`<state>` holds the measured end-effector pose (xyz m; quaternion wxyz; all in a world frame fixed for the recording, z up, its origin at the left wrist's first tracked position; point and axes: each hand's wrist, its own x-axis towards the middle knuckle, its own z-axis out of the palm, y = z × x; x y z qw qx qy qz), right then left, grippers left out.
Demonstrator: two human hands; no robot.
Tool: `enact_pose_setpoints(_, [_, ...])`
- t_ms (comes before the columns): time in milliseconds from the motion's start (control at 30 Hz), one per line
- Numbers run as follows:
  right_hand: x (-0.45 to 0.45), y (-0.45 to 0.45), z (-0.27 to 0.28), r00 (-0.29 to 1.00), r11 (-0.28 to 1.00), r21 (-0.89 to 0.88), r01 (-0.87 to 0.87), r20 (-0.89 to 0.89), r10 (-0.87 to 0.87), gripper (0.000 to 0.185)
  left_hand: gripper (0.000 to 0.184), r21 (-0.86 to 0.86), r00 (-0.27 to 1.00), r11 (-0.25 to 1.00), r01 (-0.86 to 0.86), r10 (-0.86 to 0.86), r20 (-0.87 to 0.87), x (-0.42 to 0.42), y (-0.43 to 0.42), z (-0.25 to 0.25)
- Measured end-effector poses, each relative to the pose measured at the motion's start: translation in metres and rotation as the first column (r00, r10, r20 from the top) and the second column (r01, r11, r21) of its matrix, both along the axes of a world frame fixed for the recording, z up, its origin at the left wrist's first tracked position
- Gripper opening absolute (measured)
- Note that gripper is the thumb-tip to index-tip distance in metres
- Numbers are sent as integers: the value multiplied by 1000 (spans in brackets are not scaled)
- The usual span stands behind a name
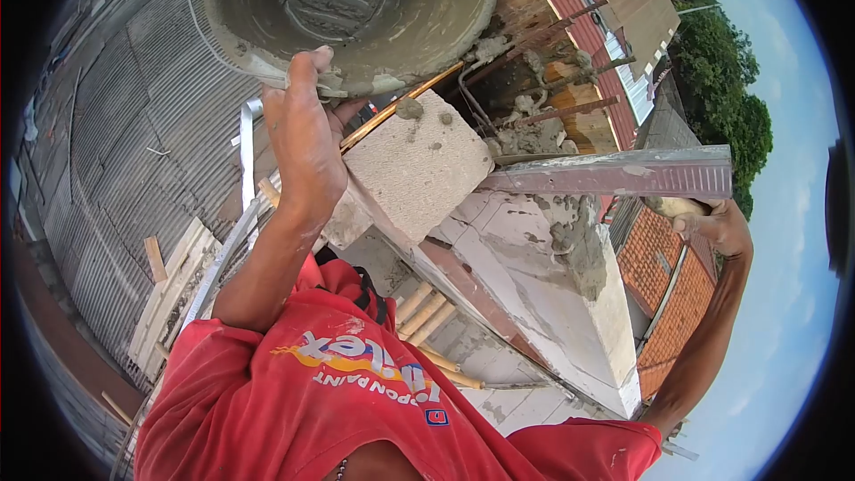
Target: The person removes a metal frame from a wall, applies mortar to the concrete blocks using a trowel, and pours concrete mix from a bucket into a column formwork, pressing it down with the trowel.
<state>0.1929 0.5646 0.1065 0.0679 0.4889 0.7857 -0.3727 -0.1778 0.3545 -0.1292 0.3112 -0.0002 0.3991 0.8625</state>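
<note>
My left hand [307, 138] is closed on the rim of a mortar-smeared bucket [427, 31], whose opening faces me and shows wet grey mortar on its bottom. Just below the bucket lies a pale block [419, 165] with small mortar lumps. Beside it, rusty rebar [570, 111] sticks out of a wooden form [592, 129] holding some mortar. A long metal profile [623, 172] extends right from the block. Under its far end, my right hand [720, 230] is closed around a pale object, partly hidden and too unclear to name.
A white block wall [552, 303] with smeared mortar runs below the profile. Bamboo poles [427, 316] lie lower down. Corrugated roofing [134, 142] spreads at left, with boards [174, 285] on it. Orange tiled roofs [659, 258] and trees [721, 80] are at right.
</note>
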Motion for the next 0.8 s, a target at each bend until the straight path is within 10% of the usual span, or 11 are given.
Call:
enact_pose_setpoints(433, [36, -34, 17, 998, 910, 414, 5, -61, 23, 62, 34, -26, 1000, 1000, -6, 6, 1, 1, 1, 4])
enact_pose_setpoints(800, [8, -37, 10, 994, 975, 197, -100, -16, 105, 58, 43, -1, 998, 998, 61, -61, -30, -1, 0, -2])
